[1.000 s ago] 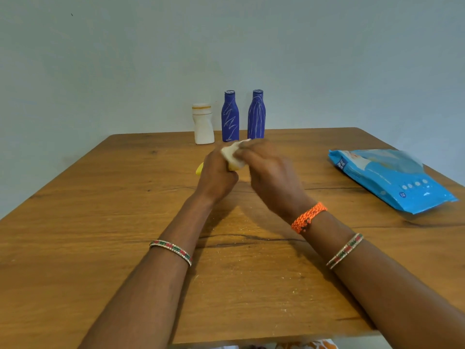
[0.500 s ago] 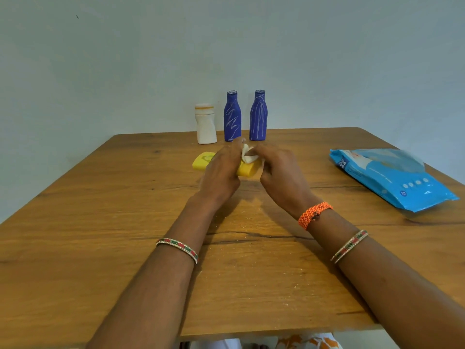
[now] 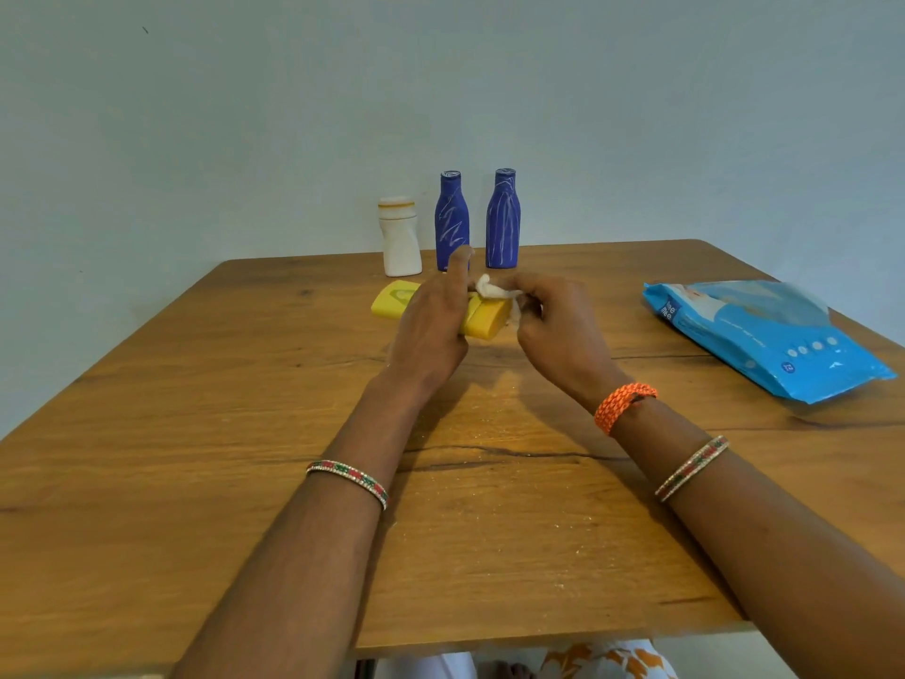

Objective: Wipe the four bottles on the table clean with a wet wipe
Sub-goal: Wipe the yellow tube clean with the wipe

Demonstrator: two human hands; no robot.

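Observation:
A yellow bottle (image 3: 482,320) lies sideways over the table's middle, held around its middle by my left hand (image 3: 431,321), whose index finger sticks up. My right hand (image 3: 553,321) pinches a crumpled white wet wipe (image 3: 492,289) against the bottle's cap end. At the far edge stand a white bottle (image 3: 400,237) and two blue bottles (image 3: 452,221) (image 3: 503,219), upright and side by side.
A blue wet wipe pack (image 3: 764,335) lies flat near the right edge of the wooden table (image 3: 196,433). A plain wall rises directly behind the standing bottles. Fine crumbs or dust speckle the table between my forearms.
The yellow bottle has come out from behind my hands and now shows its full length, lying sideways. My right hand has shifted the wipe toward the bottle's right end.

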